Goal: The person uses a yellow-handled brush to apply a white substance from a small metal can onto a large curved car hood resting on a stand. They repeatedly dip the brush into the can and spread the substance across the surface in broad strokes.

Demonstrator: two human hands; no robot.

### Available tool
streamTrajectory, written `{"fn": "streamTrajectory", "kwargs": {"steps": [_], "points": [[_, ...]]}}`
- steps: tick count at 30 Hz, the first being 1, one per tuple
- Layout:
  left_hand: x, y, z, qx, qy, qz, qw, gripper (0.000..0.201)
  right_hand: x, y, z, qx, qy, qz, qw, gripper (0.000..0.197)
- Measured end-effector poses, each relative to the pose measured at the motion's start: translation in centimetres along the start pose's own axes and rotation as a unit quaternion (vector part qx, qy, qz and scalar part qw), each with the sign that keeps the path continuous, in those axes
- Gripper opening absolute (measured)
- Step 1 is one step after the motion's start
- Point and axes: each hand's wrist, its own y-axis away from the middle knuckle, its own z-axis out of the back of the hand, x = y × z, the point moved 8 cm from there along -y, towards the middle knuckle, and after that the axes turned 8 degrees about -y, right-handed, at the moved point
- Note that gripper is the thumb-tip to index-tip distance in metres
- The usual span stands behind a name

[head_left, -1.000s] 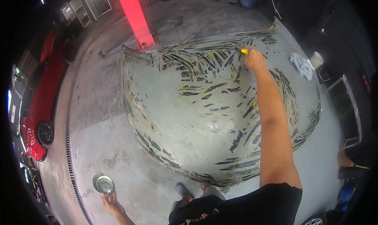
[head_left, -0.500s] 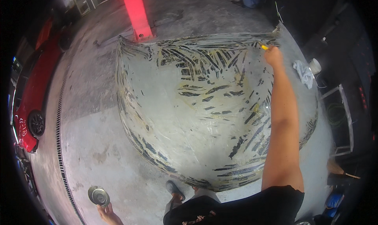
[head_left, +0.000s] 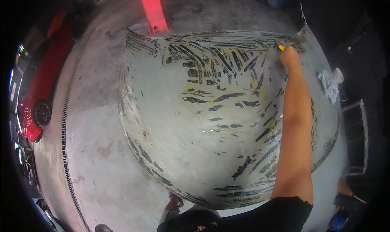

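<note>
A large grey car hood lies spread out before me, covered with black streaks and yellowish stains, densest along its far edge. My right arm reaches across its right side. Near the far right corner my right hand is closed round a small yellow-handled tool. The tool's dark tip is at the streaked surface; its kind is too small to make out, and I cannot tell whether it touches. At the bottom edge, left of my legs, only the upper part of a round metal tin shows. My left hand is out of view.
A red post stands beyond the hood's far edge. A crumpled pale cloth and a white cup-like container are at the right. Along the left run a floor drain grate and a red car.
The tin and my left hand have dropped toward the lower edge, and the hand has left the view. My right hand with the tool stays near the far right corner. The view has shifted slightly.
</note>
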Motion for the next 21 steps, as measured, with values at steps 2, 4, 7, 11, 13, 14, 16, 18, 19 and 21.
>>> {"fn": "streamTrajectory", "kwargs": {"steps": [2, 4, 7, 11, 13, 14, 16, 18, 19, 21], "points": [[-0.1, 0.6, -1.2, 0.002, -0.002, 0.005, 1.0, 0.054, 1.5, 2.4, 0.8, 0.045, 0.057, 0.03, 0.997, 0.035], [0.0, 1.0, -2.8, 0.009, 0.005, 0.009, 1.0, 0.055, 3.2, 5.8, 2.7, 0.09, 0.083, 0.088, 0.989, 0.034], [-0.6, 0.1, -5.4, 0.027, 0.02, 0.006, 0.999, 0.056, 3.5, 5.3, 6.2, 0.138, 0.097, 0.138, 0.976, 0.032], [-2.5, -2.1, -7.9, 0.055, 0.041, -0.014, 0.998, 0.058, 1.8, 2.1, 8.6, 0.058, 0.025, 0.132, 0.989, 0.03], [-3.2, -2.6, -8.1, 0.059, 0.05, -0.022, 0.997, 0.059, 3.6, 4.3, 7.8, 0.046, 0.004, 0.112, 0.993, 0.03], [-3.6, -2.9, -8.1, 0.06, 0.055, -0.026, 0.996, 0.06, 4.6, 5.6, 7.6, 0.04, -0.005, 0.101, 0.994, 0.029], [-4.2, -3.8, -8.6, 0.068, 0.063, -0.033, 0.995, 0.061, 5.4, 7.5, 5.8, 0.06, -0.003, 0.092, 0.994, 0.03], [-4.7, -4.7, -8.9, 0.073, 0.071, -0.038, 0.994, 0.062, 6.6, 9.7, 4.6, 0.073, -0.006, 0.104, 0.992, 0.03], [-4.7, -5.1, -8.8, 0.077, 0.073, -0.037, 0.994, 0.062, 7.2, 11.4, 4.3, 0.078, -0.008, 0.12, 0.99, 0.03], [-4.7, -6.2, -8.9, 0.079, 0.079, -0.036, 0.993, 0.063, 9.0, 15.2, 4.9, 0.119, -0.012, 0.144, 0.982, 0.03]]}}
